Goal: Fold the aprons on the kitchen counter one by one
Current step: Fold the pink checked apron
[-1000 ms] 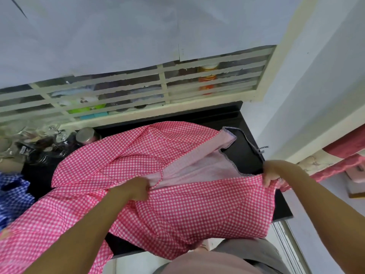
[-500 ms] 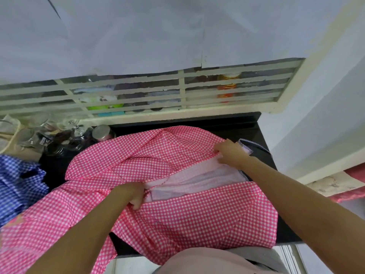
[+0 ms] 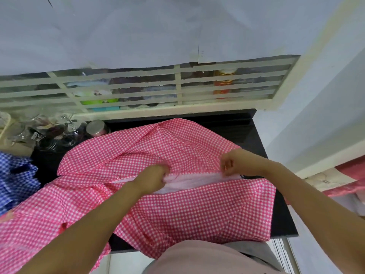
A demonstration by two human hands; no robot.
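A pink-and-white checked apron (image 3: 189, 210) is spread over the black counter (image 3: 256, 135), its near part hanging over the front edge. The far half is folded toward me, leaving a pale strip of its inner side in the middle. My left hand (image 3: 153, 178) grips the cloth at that strip's left end. My right hand (image 3: 234, 163) pinches the folded edge at the strip's right end. A blue checked apron (image 3: 15, 180) lies crumpled at the left edge.
Glass jars and glassware (image 3: 59, 133) crowd the counter's back left. A slatted cream window frame (image 3: 138, 91) runs behind the counter. A pale wall (image 3: 316, 115) closes the right side, with pink bedding (image 3: 347, 182) beyond it.
My right hand left the near right corner, took the apron's far right edge and drew it toward me, narrowing the pale strip. My left hand stayed gripping the cloth at the middle.
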